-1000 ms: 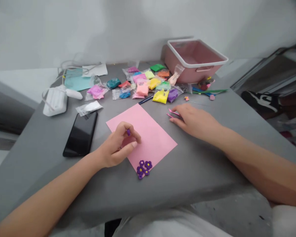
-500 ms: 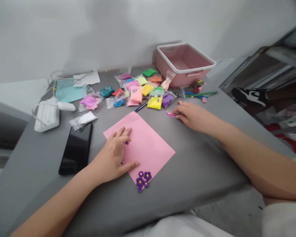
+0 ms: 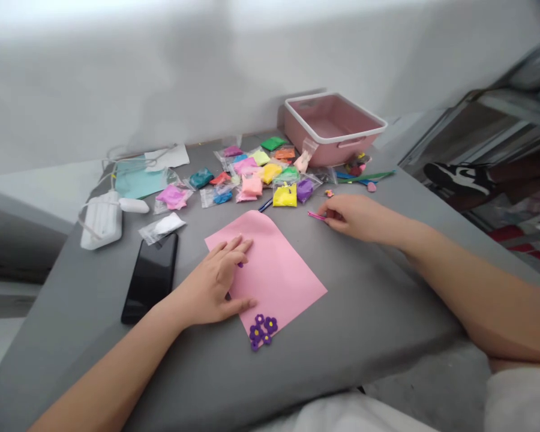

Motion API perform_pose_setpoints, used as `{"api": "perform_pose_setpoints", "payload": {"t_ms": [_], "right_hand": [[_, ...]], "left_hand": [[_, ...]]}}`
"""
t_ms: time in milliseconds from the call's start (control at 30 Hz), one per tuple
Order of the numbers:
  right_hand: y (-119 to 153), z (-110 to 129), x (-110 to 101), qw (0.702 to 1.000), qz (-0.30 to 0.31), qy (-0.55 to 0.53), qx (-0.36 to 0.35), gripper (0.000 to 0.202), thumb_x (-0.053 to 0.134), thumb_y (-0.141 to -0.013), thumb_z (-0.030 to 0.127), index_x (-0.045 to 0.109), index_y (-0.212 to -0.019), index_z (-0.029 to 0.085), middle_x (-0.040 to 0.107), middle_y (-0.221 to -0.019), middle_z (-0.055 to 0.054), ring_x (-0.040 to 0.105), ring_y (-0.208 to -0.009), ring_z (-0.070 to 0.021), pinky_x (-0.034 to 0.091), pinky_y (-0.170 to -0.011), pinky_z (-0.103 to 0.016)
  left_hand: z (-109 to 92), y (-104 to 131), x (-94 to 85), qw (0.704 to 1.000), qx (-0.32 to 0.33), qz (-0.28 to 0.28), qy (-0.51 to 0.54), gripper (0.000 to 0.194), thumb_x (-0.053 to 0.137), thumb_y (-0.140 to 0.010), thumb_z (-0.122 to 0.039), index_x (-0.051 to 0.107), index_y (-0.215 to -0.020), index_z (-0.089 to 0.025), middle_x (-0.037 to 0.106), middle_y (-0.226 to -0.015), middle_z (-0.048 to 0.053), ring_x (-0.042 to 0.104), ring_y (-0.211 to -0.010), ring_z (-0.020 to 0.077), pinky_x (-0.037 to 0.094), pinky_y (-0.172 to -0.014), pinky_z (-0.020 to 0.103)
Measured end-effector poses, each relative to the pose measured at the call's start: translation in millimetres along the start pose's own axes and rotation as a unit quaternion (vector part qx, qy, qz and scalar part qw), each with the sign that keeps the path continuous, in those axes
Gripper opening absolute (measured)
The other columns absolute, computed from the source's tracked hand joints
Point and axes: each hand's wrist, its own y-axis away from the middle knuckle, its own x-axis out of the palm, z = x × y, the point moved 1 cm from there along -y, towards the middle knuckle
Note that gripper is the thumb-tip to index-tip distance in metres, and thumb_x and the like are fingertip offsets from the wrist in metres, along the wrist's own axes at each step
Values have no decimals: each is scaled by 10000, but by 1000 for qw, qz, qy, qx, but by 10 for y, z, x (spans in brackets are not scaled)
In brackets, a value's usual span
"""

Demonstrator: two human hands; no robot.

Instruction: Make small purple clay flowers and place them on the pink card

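My left hand [image 3: 222,282] lies on a sheet of pink paper [image 3: 283,270], fingers spread, with a bit of purple [image 3: 240,264] showing beside the index finger. At the near corner of the sheet sits a cluster of purple flowers [image 3: 263,331] with yellow and pale centres. Right of the paper, my right hand [image 3: 353,217] is closed in a pinch around a slim pink piece, possibly a clip [image 3: 315,215], at the tabletop. The far corner of the paper bows upward a little.
Several bags of coloured clay [image 3: 284,195] spread across the back, before a pink bin [image 3: 337,141]. A phone [image 3: 150,279] and a white power strip [image 3: 101,222] lie at left. Green and blue strips [image 3: 364,178] lie at right; a pen [image 3: 265,205] rests behind the paper.
The view has shifted slightly. The paper's far corner has curved up from flat. In my right hand, the pink piece looks narrower than before, its two parts closer together. My left hand stays on the paper.
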Motion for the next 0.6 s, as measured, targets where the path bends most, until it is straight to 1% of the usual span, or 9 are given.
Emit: {"api": "perform_pose_setpoints", "payload": {"t_ms": [67,133,200,300,367,500,600], "right_hand": [[12,27,-17,999,11,-28,17,251,501,-836,212,698,-975,142,697,-876,-92,594,-758,-196,383,-663,-267],[23,40,-34,998,12,-55,30,257,512,-816,197,705,-981,155,709,-912,-74,603,-778,-186,384,-671,-259],[26,32,-49,996,11,-76,39,275,513,-799,186,710,-991,165,717,-938,-53,612,-776,-173,394,-669,-249],[15,-8,-60,991,8,-120,58,278,529,-769,192,711,-977,161,712,-866,-34,600,-704,-154,395,-621,-238],[2,-35,-63,986,-5,-153,68,280,546,-762,203,702,-989,154,703,-849,-33,597,-703,-149,404,-612,-231],[-11,-48,-76,968,-34,-234,80,333,559,-780,189,645,-1098,143,690,-878,-43,631,-749,-147,455,-650,-222],[-13,-22,-84,949,-46,-297,91,321,573,-779,152,627,-1096,150,679,-937,-46,648,-737,-132,478,-664,-221]], "left_hand": [[-9,12,7,1000,5,-2,-2,630,638,-859,-460,300,-1314,-185,375,-1540,259,262,-1483,377,281,-1166,626],[-22,16,12,1000,11,-11,-1,756,655,-846,-455,236,-1409,-173,396,-1525,257,286,-1473,383,288,-1162,624],[-43,14,14,1000,20,-20,2,801,666,-839,-447,212,-1439,-171,414,-1510,257,310,-1462,389,298,-1156,621],[-73,10,19,999,32,-26,6,798,672,-835,-431,223,-1437,-161,421,-1495,266,329,-1452,397,328,-1135,619],[-82,11,25,999,41,-35,8,794,680,-829,-420,237,-1433,-157,427,-1486,264,333,-1449,396,340,-1129,612],[-73,17,39,998,43,-43,9,803,693,-821,-403,244,-1440,-158,429,-1480,259,334,-1449,389,356,-1127,592],[-63,16,50,998,36,-43,8,783,691,-830,-394,244,-1431,-168,432,-1477,258,345,-1444,389,363,-1122,596]]}}
